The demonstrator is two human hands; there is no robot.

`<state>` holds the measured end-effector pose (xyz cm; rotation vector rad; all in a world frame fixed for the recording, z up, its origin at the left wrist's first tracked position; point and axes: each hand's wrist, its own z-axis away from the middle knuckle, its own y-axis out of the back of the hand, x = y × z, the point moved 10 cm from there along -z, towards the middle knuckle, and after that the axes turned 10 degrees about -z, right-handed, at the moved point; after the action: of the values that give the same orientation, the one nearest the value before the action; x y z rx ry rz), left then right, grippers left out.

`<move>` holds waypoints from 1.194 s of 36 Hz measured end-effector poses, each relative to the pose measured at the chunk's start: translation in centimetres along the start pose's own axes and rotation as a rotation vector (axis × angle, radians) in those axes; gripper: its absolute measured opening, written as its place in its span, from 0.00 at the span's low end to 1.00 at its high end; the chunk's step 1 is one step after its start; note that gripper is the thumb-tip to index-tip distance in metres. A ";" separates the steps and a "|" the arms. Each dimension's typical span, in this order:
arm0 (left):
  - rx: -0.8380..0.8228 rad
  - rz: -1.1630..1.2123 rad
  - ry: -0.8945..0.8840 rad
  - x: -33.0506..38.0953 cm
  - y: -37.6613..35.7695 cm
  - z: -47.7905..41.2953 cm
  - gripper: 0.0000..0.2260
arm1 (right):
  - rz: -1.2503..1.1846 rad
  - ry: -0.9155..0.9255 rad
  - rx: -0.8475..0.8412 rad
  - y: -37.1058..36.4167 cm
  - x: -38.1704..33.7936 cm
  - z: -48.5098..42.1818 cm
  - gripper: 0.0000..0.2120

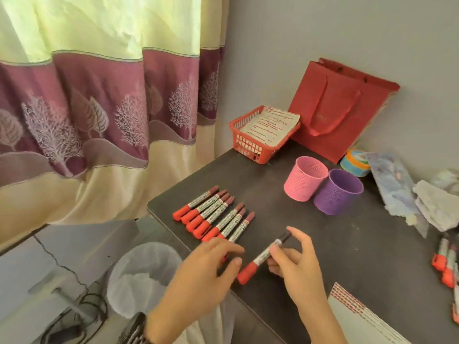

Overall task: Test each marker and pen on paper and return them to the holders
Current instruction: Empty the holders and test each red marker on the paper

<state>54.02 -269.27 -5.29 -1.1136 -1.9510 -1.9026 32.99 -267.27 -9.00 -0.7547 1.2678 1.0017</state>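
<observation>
Row of markers [213, 217] lies on the left of the table [335, 239], parallel, red caps toward us. Left hand [211, 266] hangs over their near ends, fingers relaxed and spread, gripping nothing; contact we cannot tell. Next, one marker [260, 260], cap on, slants red cap low-left, dark end up-right toward the holders; right hand [295, 264] pinches its barrel. Pink holder [304, 178] and purple holder [336, 192] show nothing inside. Paper [360, 319] waits near; more markers [444, 261] at far right. We judge most testing is left.

Ahead of my right fingers [301, 240] the dark tabletop [285, 207] lies open up to the pink perforated plastic cup [304, 181] and its purple twin [336, 194]; a row of red-capped markers [213, 214] blocks just beyond my left fingers [231, 248].
</observation>
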 end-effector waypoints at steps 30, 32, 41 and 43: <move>0.060 -0.455 -0.011 -3.9 -1.1 -3.7 0.19 | 0.061 -0.044 0.031 -4.1 0.5 -3.7 0.30; 0.046 -0.461 -0.016 -3.9 -1.1 -3.7 0.20 | 0.039 -0.051 0.034 -4.1 0.4 -3.5 0.29; -0.084 -0.523 0.003 -4.1 -1.5 -3.8 0.26 | -0.123 -0.131 0.016 -2.3 0.7 -1.3 0.17; -0.097 -0.559 -0.005 -3.9 -1.5 -3.9 0.29 | -0.127 -0.106 0.010 -0.7 0.2 -0.3 0.15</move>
<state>54.44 -274.12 -8.23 -0.6259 -2.3764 -2.2720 33.52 -267.78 -9.28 -0.7555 1.1189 0.9192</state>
